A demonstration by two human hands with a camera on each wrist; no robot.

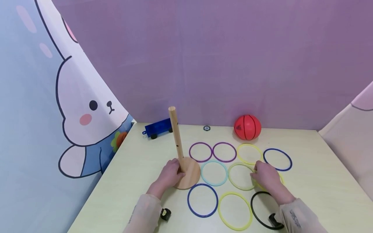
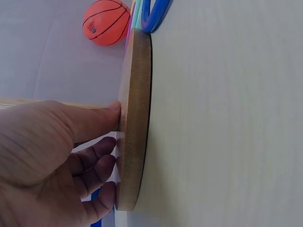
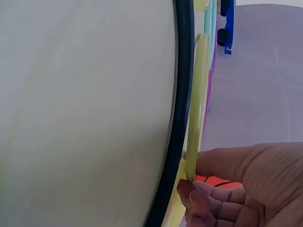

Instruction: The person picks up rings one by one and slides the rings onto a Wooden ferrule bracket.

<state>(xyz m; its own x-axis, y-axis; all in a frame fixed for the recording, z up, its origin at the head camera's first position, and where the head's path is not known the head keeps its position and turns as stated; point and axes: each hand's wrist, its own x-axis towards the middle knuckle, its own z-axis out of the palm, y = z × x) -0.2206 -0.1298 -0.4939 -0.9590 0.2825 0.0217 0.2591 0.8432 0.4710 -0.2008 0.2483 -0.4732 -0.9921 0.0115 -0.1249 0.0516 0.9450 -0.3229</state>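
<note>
A wooden peg stand has a tall upright peg on a round base. My left hand grips the peg's foot, its thumb and fingers touching the top of the base. Farther right, my right hand pinches the edge of a yellow-green ring between thumb and fingers. A yellow ring lies partly hidden under that hand. Nearest the right wrist is a black ring, which crosses the right wrist view in the foreground.
Several more rings lie flat, including a light blue ring, a dark blue ring and a purple ring. At the table's back are a red ball, a blue toy wagon and a small round disc.
</note>
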